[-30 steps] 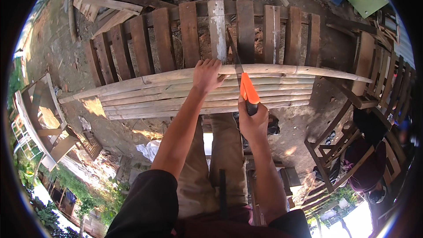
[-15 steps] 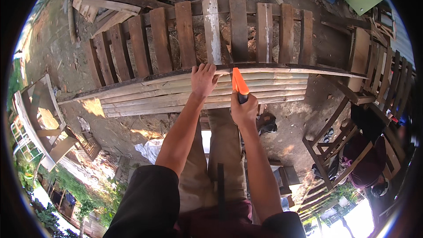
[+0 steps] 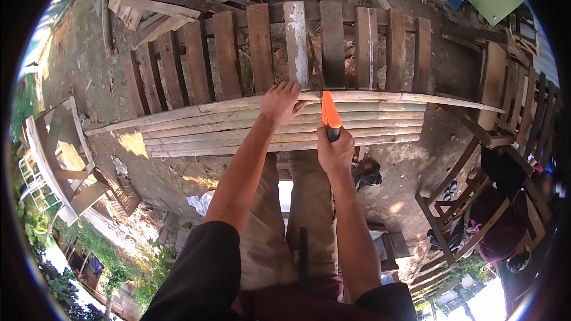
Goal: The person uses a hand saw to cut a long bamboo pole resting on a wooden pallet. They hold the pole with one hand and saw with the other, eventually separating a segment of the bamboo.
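The bamboo pole (image 3: 208, 108) lies crosswise in front of the person, approx. at mid-view, with its long axis going L to R. It looks bowed, but this is maybe b/c of the lens. It is along the far side of a row of bamboo strips (image 3: 208, 137), which point the same way. Beyond it are the dark planks of a slatted wooden desk (image 3: 260, 47), and these run away from the body.

The L hand (image 3: 281, 102) is on the pole, a bit L of the saw (image 3: 331, 112). Its fingers are close together and curled over the far edge, w/ the thumb out to the R; they seem to pinch the pole, but the underside is hidden.

The R hand (image 3: 336, 150) is nearer to the body and apart from the pole. Its fingers are wrapped tightly around the dark grip of the saw, below the orange part. The saw points fwd, tip a little to the L, so its axis stands roughly square to the pole & meets it just R of the L thumb. The blade is thin and hard to see against dark wood, so how deep it sits in the pole, I can't tell.

So the L hand is nearer to the pole, and the pole lies fwd of the R fingers.
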`<state>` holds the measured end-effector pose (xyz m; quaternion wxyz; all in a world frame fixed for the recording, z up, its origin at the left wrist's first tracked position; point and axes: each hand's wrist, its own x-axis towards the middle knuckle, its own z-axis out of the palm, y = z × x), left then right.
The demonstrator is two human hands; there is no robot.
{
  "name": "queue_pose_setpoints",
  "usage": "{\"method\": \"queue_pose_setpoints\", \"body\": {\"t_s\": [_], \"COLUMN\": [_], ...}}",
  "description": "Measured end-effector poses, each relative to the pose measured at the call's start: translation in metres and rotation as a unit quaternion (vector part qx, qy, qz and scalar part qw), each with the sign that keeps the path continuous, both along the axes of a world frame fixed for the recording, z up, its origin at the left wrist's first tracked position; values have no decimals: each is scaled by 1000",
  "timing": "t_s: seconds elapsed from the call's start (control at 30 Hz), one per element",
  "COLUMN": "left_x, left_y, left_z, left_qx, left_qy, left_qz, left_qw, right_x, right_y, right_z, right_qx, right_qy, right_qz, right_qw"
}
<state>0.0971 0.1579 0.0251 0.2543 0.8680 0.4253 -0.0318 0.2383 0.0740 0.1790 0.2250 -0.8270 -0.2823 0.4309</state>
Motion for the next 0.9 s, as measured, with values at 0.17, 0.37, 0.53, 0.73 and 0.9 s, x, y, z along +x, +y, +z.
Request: {"method": "queue_pose_setpoints", "body": {"t_s": [0.17,0.37,0.53,0.73,0.9], "left_x": [13,25,31,30,28], "left_y": [25,27,32,34,29], "left_z": [12,-21,-25,-32,-31], "left_qx": [-61,68,42,46,73], "left_qy": [9,-78,-21,-21,-19], "left_qz": [78,215,219,216,202], "left_qw": [995,971,975,975,976], "right_x": [1,-2,-1,5,38], "right_y": [-15,1,35,70,100], "right_z": [-21,-32,-19,-20,-21], "right_qx": [49,45,-19,-75,-130], "right_qy": [4,10,17,18,159], "right_qz": [-28,-11,-35,-16,-69], "right_qw": [998,999,999,997,976]}}
